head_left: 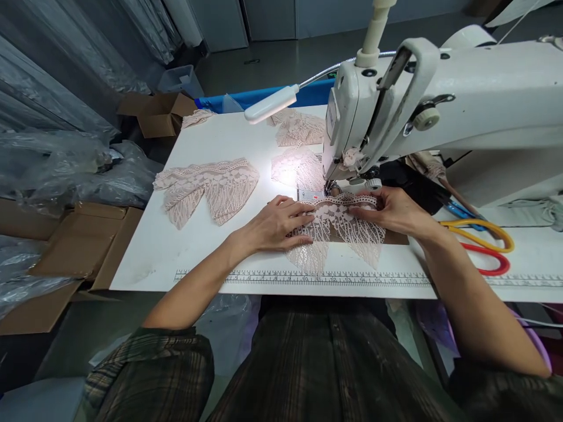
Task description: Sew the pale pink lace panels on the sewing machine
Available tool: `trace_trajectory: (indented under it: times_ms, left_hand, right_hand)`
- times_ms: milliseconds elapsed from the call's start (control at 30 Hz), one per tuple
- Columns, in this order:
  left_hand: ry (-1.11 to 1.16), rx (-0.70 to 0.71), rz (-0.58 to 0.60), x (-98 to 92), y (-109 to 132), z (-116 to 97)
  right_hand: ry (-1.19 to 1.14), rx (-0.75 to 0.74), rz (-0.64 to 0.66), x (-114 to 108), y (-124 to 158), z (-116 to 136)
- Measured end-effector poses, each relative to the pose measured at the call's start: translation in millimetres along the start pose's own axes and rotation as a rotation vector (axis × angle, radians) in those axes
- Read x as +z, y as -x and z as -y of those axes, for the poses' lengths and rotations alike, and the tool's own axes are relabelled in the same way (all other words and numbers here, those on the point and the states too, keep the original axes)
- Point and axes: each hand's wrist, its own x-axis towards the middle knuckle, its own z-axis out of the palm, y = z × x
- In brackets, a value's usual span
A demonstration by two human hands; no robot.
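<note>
now, lace [338, 230] at the needle [328, 189]

left hand [277, 224] flat, fingers apart, pressing lace to the table [206, 146]. right hand [392, 211] curled on the band's [345, 201] right end, pinch or press impossible to tell. light, limp, easily snagged, likely; safest hold on the denser top band.

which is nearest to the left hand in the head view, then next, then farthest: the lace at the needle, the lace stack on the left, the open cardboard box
1. lace at the needle: under the left hand, touching it.
2. lace stack: on the table, left of the hand.
3. open cardboard box: off the table, beyond its far left corner.
</note>
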Motion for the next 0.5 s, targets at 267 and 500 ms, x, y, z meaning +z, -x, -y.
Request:
trace_trajectory:
  times_ms: [267, 500]
  left_hand:
    - [0.908, -0.562, -0.037, -6.3, -2.4, -26.7]
    - [0.762, -0.804, -0.125, 3.4, -0.7, -21.0]
  right_hand:
    - [-0.572, 0.095, 0.267, 45.3, 4.5, 55.1]
    - [-0.133, 0.021, 0.114, 28.5, -11.5, 33.9]
